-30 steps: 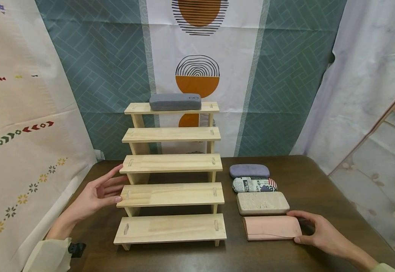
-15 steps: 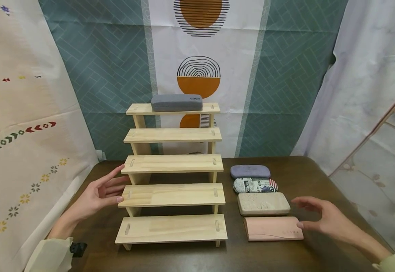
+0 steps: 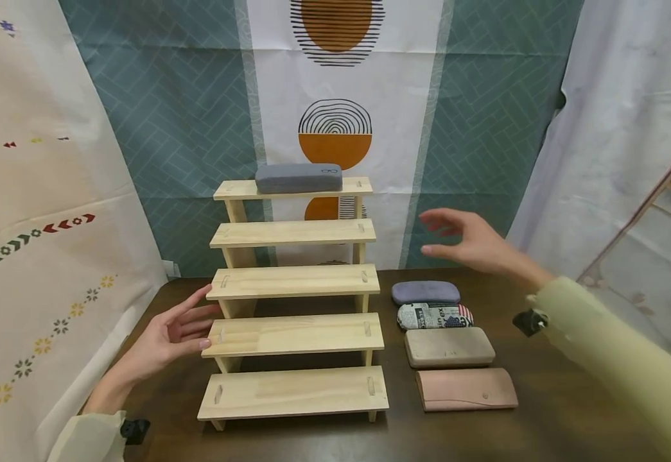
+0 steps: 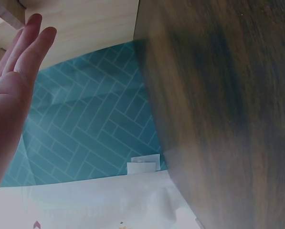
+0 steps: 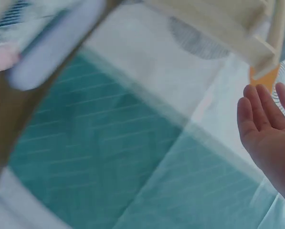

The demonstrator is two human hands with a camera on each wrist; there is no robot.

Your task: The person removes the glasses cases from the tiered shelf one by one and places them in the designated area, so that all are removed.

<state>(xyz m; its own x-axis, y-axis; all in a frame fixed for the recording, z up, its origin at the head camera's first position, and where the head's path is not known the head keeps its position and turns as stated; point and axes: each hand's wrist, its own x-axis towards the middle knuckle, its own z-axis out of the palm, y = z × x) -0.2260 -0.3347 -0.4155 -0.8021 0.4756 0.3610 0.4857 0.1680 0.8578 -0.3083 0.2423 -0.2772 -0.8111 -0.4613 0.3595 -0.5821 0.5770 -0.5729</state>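
A stepped wooden rack of several pale boards stands on the table, with a grey glasses case lying on its top board. At the rack's left side my left hand rests its thumb and index fingertip at the board ends, its fingers fairly straight. My right hand hovers in the air to the right of the rack, fingers spread from the thumb and holding nothing. Below it lie a purple glasses case, a newspaper-print case, a beige case and a pink flap case in a column.
The brown table ends at a green and white patterned curtain behind the rack. Embroidered cream cloth hangs on the left. A pale floral cloth hangs on the right.
My right hand has let go of the pink case's right end and risen up and away, toward the rack's upper right. The pink case stays in place. My left hand keeps its place.
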